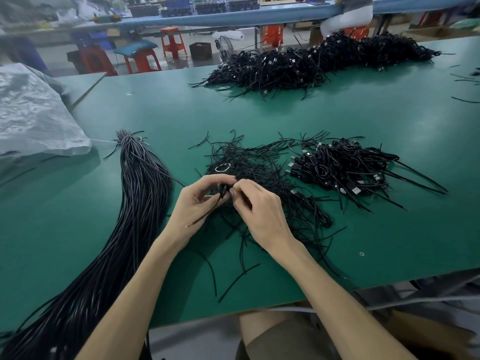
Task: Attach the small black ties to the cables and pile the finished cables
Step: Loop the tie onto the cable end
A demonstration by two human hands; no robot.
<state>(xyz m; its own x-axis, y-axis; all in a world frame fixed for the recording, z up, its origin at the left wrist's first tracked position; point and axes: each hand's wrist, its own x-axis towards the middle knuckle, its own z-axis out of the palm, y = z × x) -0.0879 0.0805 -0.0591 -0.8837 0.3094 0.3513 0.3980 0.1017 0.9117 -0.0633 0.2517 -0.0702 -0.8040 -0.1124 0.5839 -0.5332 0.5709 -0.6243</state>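
Head view: left hand (200, 201) and right hand (255, 209) pinch one coiled cable (224, 190) with tie; loosened grip risks coil springing open.

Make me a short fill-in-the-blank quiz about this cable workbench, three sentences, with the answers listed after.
1. The table top is ______ in colour.
2. The long bundle of straight cables lies to the ______ of the left hand.
3. The left hand and the right hand meet on one thin black ______, above the loose ties; the small cable pile lies beyond the right hand.

Answers: green; left; cable
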